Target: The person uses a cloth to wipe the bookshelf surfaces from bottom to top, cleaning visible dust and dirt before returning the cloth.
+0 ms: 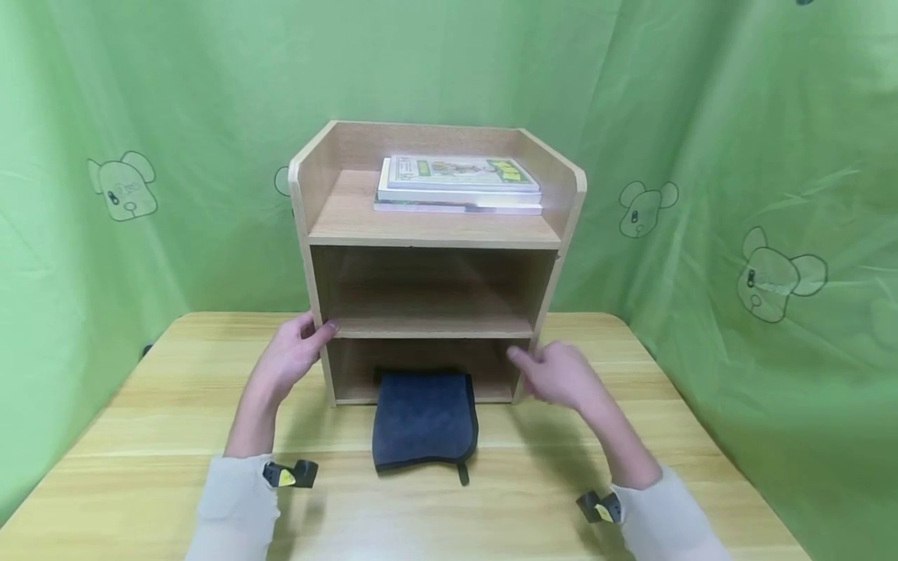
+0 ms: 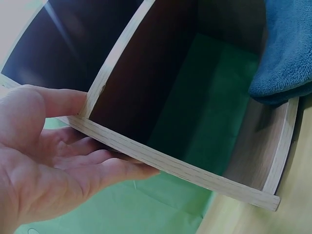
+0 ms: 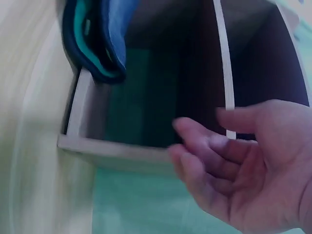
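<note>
A small wooden shelf unit stands upright on the table. My left hand grips its left side panel, thumb at the front edge near the middle board and fingers along the outer face; the left wrist view shows this hand close up. At the right side panel is my right hand, slightly blurred. In the right wrist view that hand has loosely bent fingers in front of the panel, with nothing held; contact is unclear. A dark blue cloth hangs out over the bottom compartment's front edge onto the table.
Several stacked books lie on the top board, toward the right. The light wooden table extends around the unit. Green curtains with mouse-head drawings surround the back and sides.
</note>
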Demonstrator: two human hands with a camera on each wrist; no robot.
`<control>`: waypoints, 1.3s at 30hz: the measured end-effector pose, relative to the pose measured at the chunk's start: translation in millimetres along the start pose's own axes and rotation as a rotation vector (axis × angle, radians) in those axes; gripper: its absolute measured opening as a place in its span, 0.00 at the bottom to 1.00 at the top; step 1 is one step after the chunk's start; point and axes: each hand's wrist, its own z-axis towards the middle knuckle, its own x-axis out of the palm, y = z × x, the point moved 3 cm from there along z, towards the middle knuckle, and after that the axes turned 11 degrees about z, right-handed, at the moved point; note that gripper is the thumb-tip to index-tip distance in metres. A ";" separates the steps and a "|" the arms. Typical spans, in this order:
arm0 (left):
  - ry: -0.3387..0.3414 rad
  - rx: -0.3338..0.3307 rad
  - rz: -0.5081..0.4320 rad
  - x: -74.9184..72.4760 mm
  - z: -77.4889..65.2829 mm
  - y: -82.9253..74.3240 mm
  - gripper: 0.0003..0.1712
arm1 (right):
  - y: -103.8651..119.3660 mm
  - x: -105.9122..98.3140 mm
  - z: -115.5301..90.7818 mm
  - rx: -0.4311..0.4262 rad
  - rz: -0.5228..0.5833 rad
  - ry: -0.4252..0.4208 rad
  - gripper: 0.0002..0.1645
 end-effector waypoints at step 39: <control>-0.031 0.040 0.068 0.6 3.0 5.9 0.25 | 62.3 176.9 -8.9 -0.077 -0.361 0.272 0.56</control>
